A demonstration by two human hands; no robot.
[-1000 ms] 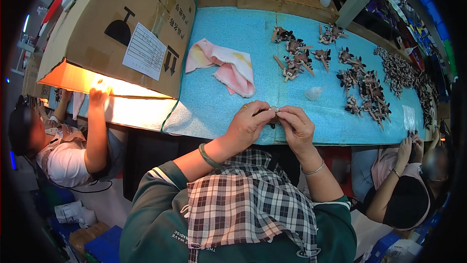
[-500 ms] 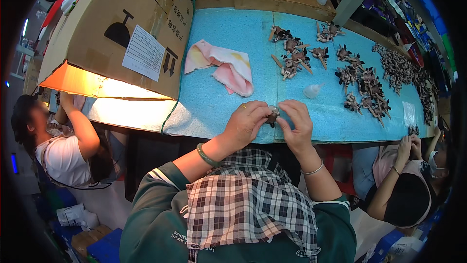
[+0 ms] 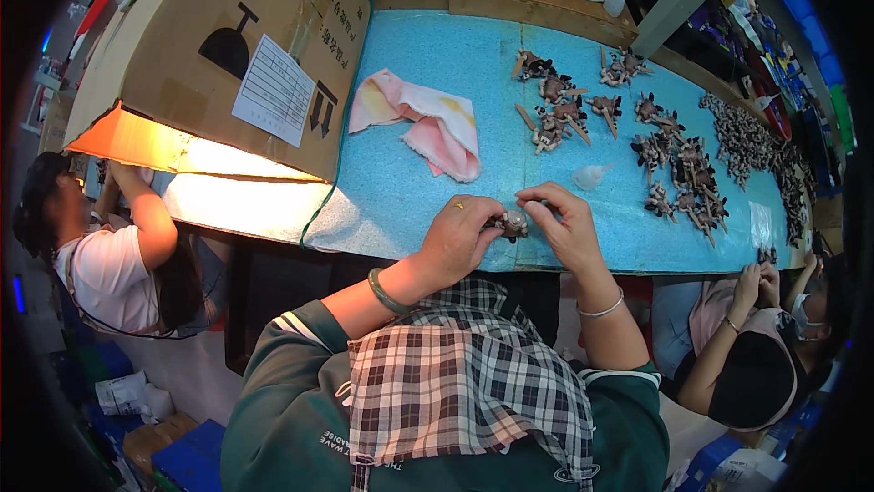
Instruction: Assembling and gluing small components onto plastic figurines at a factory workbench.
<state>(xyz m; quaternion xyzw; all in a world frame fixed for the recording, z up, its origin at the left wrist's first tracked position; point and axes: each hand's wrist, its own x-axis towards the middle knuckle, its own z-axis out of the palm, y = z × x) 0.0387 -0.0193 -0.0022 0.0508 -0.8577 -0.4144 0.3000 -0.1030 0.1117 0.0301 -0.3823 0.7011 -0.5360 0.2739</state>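
Near the table's front edge, my left hand (image 3: 462, 235) pinches a small brown figurine (image 3: 515, 223) between thumb and fingers. A pale, rounded part of the figurine faces up. Just to its right, my right hand (image 3: 566, 223) has thumb and forefinger drawn together, slightly apart from the figurine; anything between those fingertips is too small to make out. A small translucent squeeze bottle (image 3: 590, 176) lies beyond my right hand. Several similar brown figurines (image 3: 553, 126), many with flat wooden sticks, lie farther back on the blue tabletop (image 3: 437, 41).
A pink and white cloth (image 3: 446, 132) lies crumpled left of centre. A large cardboard box (image 3: 209, 64), lit inside, stands at left. A heap of small brown pieces (image 3: 742, 132) lies at far right. One co-worker (image 3: 118, 246) sits at left, another (image 3: 756, 346) at right.
My right hand has drawn back slightly to the right, away from the figurine, its fingertips closer together. The figurine shows more plainly in my left hand. The view has shifted slightly.
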